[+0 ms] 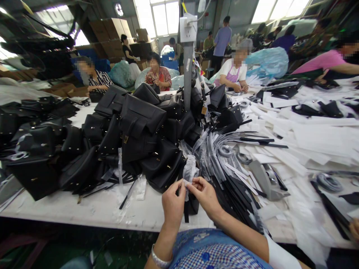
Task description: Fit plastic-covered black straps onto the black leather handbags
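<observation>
Near the table's front edge, my left hand and my right hand meet at a clear plastic wrapping. Each hand pinches the lower part of this wrapping between thumb and fingers. The wrapping stands up above my fingertips, bunched around something I cannot make out. Just below and behind my hands is a small black piece with a strap hanging by it. A large pile of black bags rises to the left of my hands, and wrapped black straps fan out to the right.
A grey post with a socket box stands behind the bags. White sheets and a grey coil cover the right side. Several people work across the table; part of another person's hand shows at the right edge.
</observation>
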Demonstrator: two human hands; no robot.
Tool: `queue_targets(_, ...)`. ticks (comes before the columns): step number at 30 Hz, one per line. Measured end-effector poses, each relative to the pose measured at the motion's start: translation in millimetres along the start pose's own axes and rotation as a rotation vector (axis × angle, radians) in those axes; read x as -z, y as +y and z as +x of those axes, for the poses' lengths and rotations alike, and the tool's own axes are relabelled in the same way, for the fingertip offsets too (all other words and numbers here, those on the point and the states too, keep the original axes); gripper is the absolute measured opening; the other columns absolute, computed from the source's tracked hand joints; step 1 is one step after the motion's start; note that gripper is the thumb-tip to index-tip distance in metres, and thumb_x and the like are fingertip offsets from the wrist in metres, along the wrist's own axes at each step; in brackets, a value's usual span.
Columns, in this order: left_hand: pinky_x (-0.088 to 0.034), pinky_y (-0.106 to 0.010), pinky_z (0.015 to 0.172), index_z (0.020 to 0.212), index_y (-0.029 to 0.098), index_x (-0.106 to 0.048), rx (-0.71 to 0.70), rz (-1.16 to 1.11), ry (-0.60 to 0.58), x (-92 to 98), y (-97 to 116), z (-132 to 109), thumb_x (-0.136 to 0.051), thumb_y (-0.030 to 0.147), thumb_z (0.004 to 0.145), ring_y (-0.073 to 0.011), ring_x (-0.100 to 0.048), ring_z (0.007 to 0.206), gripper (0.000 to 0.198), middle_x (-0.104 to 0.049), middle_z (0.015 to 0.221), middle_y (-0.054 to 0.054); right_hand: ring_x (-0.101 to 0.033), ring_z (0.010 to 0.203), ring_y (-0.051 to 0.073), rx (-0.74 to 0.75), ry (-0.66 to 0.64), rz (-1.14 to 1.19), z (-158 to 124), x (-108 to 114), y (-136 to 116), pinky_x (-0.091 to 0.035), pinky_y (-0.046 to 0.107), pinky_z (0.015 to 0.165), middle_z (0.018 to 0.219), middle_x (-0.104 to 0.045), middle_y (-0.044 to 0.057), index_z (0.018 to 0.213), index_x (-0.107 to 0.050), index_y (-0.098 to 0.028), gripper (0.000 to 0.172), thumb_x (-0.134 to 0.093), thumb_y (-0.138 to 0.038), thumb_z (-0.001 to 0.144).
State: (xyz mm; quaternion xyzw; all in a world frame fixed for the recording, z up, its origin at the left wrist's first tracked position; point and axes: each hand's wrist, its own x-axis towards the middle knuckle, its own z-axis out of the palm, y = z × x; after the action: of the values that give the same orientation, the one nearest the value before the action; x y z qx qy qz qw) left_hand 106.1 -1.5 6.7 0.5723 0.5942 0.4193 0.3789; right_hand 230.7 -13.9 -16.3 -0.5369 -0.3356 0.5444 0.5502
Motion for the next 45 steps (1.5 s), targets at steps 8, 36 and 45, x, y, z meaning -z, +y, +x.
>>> queue_targets(8, -0.037, -0.044, 0.106, 0.117, 0.019, -0.068, -0.069, 0.150, 0.069, -11.2, 2, -12, -0.059, 0.022, 0.082, -0.0328, -0.057, 0.119, 0.036, -0.063, 0.128, -0.016, -0.067, 0.080, 0.022, -0.015, 0.013, 0.056, 1, -9, 0, -0.054, 0.034, 0.076, 0.078, -0.070, 0.004, 0.088, -0.060, -0.019, 0.033, -0.078, -0.041, 0.072)
queue_targets(36, -0.041, -0.049, 0.106, 0.114, 0.019, -0.065, 0.487, -0.160, -0.190, -8.3, -40, 25, -0.077, 0.050, 0.064, -0.0306, -0.060, 0.115, 0.060, -0.071, 0.113, -0.007, -0.051, 0.122, 0.025, 0.095, 0.559, -0.768, 30, 238, -5, -0.034, 0.041, 0.108, 0.120, -0.065, 0.009, 0.104, -0.071, -0.021, 0.027, -0.064, -0.035, 0.082)
queue_targets(45, -0.034, -0.050, 0.112, 0.111, 0.019, -0.066, 0.569, -0.156, -0.159, -24.1, -31, 34, -0.078, 0.050, 0.060, -0.0307, -0.058, 0.119, 0.060, -0.071, 0.111, -0.006, -0.040, 0.132, 0.032, -0.285, 0.892, -0.720, 20, 401, 19, -0.025, 0.041, 0.110, 0.116, -0.066, 0.016, 0.065, -0.072, -0.018, 0.021, -0.063, -0.033, 0.076)
